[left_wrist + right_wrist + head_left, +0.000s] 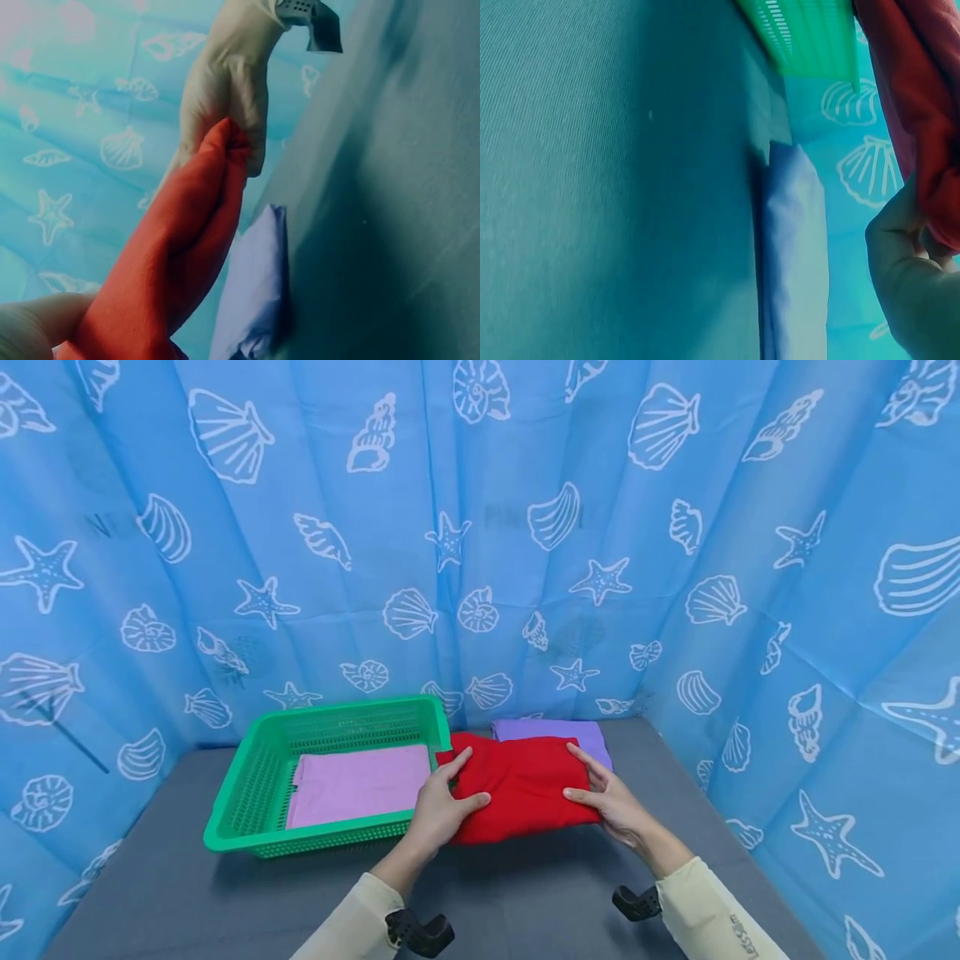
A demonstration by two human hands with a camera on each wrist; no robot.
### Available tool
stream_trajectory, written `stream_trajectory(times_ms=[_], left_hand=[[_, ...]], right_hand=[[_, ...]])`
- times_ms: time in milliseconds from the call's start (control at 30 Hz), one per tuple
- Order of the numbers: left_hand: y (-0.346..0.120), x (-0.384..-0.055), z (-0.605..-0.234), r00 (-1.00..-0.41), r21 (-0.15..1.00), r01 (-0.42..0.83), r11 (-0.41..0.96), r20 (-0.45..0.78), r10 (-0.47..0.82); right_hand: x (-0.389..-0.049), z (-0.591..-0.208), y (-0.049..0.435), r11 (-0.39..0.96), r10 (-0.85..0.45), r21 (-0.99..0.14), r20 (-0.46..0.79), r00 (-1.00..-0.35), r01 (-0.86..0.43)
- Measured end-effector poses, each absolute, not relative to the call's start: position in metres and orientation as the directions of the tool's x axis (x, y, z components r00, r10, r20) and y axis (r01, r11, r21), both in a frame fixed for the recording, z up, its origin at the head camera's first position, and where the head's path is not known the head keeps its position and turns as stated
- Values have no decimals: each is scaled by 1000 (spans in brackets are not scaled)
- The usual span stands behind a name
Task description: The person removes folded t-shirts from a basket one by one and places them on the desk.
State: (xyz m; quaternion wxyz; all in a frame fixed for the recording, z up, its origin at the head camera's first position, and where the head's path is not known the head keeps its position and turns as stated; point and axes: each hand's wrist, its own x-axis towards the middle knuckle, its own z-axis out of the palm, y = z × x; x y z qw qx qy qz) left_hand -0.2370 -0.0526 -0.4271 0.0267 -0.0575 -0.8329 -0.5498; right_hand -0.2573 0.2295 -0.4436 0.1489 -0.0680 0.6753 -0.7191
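Observation:
A folded red cloth (525,785) is held up above the table between both hands. My left hand (438,806) grips its left side, thumb on top, close to the basket's right rim. At the opposite side my right hand (618,806) pinches the cloth, thumb and fingers spread along the edge. The right wrist view shows the right hand (911,277) with its fingers curled under the red cloth (930,127). Behind and partly hidden by it lies a folded purple cloth (592,739) on the table. A folded pink cloth (360,785) lies inside the green basket (251,839).
The basket stands on the left part of the grey table (502,910). A blue curtain (487,552) printed with white shells and starfish hangs behind the table and along its right side. Black wrist mounts (423,935) sit on both forearms.

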Motion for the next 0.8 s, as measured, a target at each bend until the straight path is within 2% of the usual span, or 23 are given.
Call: stream_trajectory(times_ms=[800], left_hand=[[1,-242,-453,-990,912,118,394,79,115]], right_hand=[[-249,-456,285,46,-269,-992,-125,-955,117]])
